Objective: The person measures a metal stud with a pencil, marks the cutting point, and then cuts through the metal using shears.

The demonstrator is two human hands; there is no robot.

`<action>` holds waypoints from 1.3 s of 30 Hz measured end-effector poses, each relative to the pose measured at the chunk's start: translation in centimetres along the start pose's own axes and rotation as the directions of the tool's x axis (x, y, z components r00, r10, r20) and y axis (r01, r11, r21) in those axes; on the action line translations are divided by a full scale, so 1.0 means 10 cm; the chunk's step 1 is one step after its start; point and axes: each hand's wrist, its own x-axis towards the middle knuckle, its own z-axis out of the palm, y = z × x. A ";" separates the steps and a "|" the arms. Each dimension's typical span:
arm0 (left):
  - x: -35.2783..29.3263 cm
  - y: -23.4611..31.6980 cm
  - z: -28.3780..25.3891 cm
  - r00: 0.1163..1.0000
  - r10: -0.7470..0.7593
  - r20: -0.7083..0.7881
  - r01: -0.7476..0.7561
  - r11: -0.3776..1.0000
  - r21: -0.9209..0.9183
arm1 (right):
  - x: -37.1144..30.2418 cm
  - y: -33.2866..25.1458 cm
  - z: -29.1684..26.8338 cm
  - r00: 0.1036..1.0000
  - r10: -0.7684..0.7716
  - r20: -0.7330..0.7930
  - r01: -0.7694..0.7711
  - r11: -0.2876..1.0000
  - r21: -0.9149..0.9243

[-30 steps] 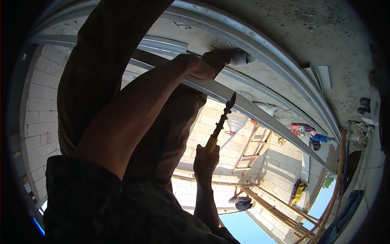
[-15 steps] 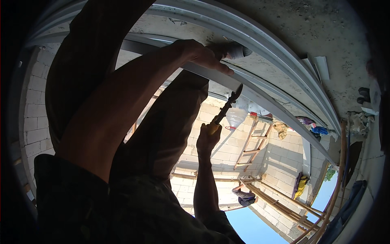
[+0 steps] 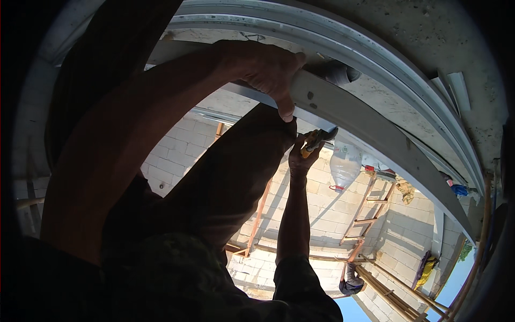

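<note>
The left hand (image 3: 271, 72) is clasping a grey metal beam (image 3: 359, 115), thumb spread toward the knee (image 3: 284, 129) just beside it, while the right hand (image 3: 300, 158) is gripping snips (image 3: 323, 139) by the beam's lower edge. No cut is showing there, so work here is apparently only beginning; blade contact is remaining unclear.

L arm (image 3: 120, 131) angled up/across, L hand (image 3: 268, 70) w/ thumb (image 3: 286, 109) splayed; R forearm (image 3: 293, 222) near vert., R hand (image 3: 300, 159) curled.

Left hand (image 3: 271, 70) — gripping metal beam (image 3: 351, 110)
</note>
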 end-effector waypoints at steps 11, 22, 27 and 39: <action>-0.05 0.10 0.40 0.998 0.014 0.053 -0.027 0.968 0.249 | 0.07 1.05 0.18 0.919 -0.379 0.105 0.386 0.921 -0.056; 0.18 -0.10 0.78 0.992 0.101 -0.079 -0.071 0.944 0.323 | -0.14 0.79 0.09 0.946 -0.325 0.011 0.325 0.946 0.008; 0.13 -0.09 0.85 0.976 0.118 -0.182 -0.061 0.955 0.290 | -0.48 0.42 -0.01 0.984 -0.174 -0.048 0.177 0.983 0.049; -0.62 0.00 1.63 0.733 0.202 -0.649 -0.099 0.976 0.193 | -0.59 -0.21 -0.17 1.000 0.021 0.019 -0.022 0.999 0.030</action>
